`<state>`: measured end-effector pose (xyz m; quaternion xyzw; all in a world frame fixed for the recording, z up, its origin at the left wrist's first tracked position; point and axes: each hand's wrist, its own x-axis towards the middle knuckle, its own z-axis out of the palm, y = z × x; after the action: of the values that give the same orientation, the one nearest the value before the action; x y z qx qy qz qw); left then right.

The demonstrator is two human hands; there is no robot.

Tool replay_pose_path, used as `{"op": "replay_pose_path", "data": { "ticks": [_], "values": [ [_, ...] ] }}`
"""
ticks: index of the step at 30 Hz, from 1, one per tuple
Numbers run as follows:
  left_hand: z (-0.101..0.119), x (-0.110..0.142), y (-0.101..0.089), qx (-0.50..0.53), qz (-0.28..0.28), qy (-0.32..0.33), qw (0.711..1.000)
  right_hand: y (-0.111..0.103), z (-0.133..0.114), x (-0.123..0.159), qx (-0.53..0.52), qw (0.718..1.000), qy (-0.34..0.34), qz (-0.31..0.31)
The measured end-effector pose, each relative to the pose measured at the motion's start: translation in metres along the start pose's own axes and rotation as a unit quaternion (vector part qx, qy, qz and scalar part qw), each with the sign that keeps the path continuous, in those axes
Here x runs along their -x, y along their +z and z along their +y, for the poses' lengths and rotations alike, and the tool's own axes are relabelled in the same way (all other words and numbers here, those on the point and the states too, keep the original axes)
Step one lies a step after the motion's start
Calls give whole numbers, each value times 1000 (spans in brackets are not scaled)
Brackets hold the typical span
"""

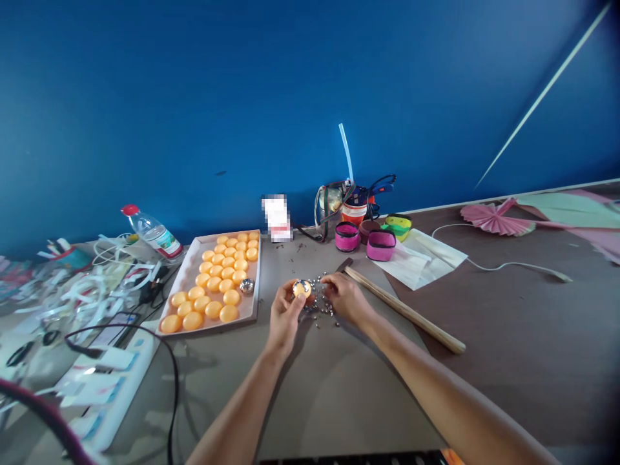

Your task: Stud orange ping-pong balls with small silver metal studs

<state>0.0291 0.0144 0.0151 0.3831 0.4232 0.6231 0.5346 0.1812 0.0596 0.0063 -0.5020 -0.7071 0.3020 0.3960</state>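
Observation:
Between the thumb and fingers of my left hand [285, 313] is an orange ping-pong ball [301, 294] with shiny silver pieces on its upper side. Loose small silver beads [317, 307] lie scattered on the table between my two hands. My right hand [346, 298] is at the right edge of these beads, its fingers bent together; whatever is at the fingertips is too small to make out. Left of my hands, a shallow white box [191, 261] holds several orange balls [213, 283] and one ball covered in silver [247, 286].
A hammer with a wooden handle [407, 311] lies right of my right hand. Behind are pink bands [380, 245], a cup [354, 213] and a white sheet [421, 268]. At left stand a bottle [155, 234], tangled cables and a white power strip [119, 413]. A pink paper fan [501, 219] lies far right.

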Motion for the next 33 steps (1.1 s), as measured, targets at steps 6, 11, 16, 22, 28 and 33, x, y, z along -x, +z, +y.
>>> {"op": "replay_pose_path", "data": {
  "ticks": [6,11,16,22,28,33],
  "values": [
    [0,0,-1,-5,18,-12,1000,1,4,8,248,964,-77,-57],
    [4,0,2,-36,19,-23,999,4,3,5,279,955,-71,-72],
    [4,1,3,-15,6,-30,999,5,5,1,267,959,-57,-70],
    [5,1,3,33,6,-51,998,7,7,1,208,974,-84,-22],
    [6,-1,3,90,3,-61,994,8,3,2,52,997,-58,28],
    [6,-2,2,100,0,-66,993,9,-5,2,-82,996,21,16]
  ]
}}
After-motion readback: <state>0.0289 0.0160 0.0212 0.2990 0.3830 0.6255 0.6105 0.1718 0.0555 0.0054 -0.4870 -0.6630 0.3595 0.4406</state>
